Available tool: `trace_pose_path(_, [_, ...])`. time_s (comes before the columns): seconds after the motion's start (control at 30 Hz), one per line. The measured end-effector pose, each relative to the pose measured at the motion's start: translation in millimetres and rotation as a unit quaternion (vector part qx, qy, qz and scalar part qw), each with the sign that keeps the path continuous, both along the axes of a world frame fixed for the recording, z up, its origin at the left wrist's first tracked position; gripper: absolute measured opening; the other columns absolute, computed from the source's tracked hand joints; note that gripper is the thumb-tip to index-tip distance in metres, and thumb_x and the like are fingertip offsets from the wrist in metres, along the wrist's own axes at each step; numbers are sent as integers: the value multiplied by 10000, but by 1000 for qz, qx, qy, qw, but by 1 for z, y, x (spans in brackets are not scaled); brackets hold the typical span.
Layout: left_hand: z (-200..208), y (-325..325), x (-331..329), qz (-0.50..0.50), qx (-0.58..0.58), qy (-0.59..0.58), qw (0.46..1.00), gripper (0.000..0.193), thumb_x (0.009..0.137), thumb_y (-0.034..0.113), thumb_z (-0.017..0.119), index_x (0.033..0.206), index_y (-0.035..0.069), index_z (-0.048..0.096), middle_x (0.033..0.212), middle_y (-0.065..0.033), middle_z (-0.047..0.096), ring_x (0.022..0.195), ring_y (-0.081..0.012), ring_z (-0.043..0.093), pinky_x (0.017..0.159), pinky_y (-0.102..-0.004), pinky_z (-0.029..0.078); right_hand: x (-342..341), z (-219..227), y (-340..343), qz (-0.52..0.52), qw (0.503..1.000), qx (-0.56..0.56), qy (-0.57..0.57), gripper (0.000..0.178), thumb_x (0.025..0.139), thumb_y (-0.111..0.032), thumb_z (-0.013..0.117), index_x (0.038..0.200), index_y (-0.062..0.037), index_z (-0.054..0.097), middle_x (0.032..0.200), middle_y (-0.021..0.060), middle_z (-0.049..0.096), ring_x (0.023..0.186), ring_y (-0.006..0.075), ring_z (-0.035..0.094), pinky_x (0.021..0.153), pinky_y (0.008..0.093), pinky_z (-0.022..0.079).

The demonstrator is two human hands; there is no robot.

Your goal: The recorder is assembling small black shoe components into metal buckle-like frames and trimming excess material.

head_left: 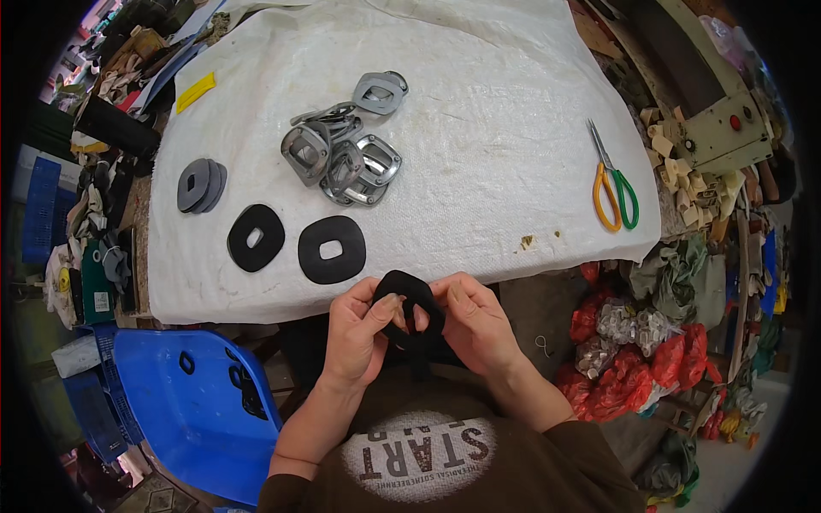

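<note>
Between my two hands, just off the table's near edge, is a black rounded-square pad (404, 281) with a hole through its middle. My left hand (357, 329) pinches its left side, thumb at the hole's edge. On its right side my right hand (479, 321) grips it, with a fingertip showing through the hole. Two similar black pads, a left one (268, 241) and a right one (349, 256), lie flat on the table in front of my hands. Beyond them sits a loose pile of shiny metal frames (310, 154). A small stack of grey pads (193, 186) rests at the left.
White woven sheeting (496, 128) covers the table. Scissors (605, 184) with orange and green handles lie at the right, a yellow strip (196, 91) at the far left. A blue tub (171, 427) holding black pieces stands lower left. Red bags (629, 385) are heaped at the right.
</note>
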State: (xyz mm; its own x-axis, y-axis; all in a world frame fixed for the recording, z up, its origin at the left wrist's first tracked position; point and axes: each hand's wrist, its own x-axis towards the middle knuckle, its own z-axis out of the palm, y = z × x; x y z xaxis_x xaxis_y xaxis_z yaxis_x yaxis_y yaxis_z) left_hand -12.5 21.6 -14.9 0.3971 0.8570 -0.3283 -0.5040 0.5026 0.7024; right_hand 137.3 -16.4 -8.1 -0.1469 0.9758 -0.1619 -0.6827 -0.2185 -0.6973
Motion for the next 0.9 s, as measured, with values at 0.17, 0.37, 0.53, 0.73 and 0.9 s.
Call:
trace_pose_path(0.17, [4, 0, 0, -22, 30, 63, 997, 120, 829, 110, 588, 842, -4, 552, 699, -40, 577, 603, -72, 525, 567, -185, 417, 3, -5, 0, -15, 1000, -16, 6, 215, 914, -211, 460, 933, 0, 495, 844, 90, 567, 800, 138, 532, 743, 278, 423])
trace_pose_path(0.37, [13, 3, -9, -52, 156, 206, 965, 152, 821, 134, 609, 847, -11, 571, 710, -30, 578, 614, -53, 502, 565, -179, 399, 1, -4, -5, -49, 991, 30, -117, 130, 898, -140, 494, 843, -24, 475, 814, 47, 558, 732, 74, 490, 668, 215, 394])
trace_pose_path(0.53, [17, 4, -6, -18, 266, 202, 943, 143, 798, 98, 630, 846, -27, 583, 687, -31, 582, 604, -74, 512, 563, -195, 394, -10, -7, -6, -83, 991, 50, -87, 150, 898, -143, 488, 801, -36, 450, 784, 50, 538, 674, 81, 454, 623, 220, 374])
trace_pose_path(0.73, [28, 6, -2, -89, 311, 157, 933, 147, 795, 95, 635, 859, -30, 594, 744, -69, 612, 620, -99, 546, 572, -201, 398, -3, -11, -11, 51, 994, 5, 92, 201, 904, -211, 478, 831, -26, 455, 708, 86, 527, 673, 151, 492, 651, 281, 402])
trace_pose_path(0.9, [16, 5, -6, -58, 229, 161, 958, 172, 800, 125, 644, 874, -17, 581, 706, -16, 574, 624, -72, 511, 579, -191, 395, 5, -2, 0, -1, 1000, -19, -5, 201, 915, -217, 458, 839, -31, 475, 773, 100, 551, 717, 165, 521, 669, 289, 403])
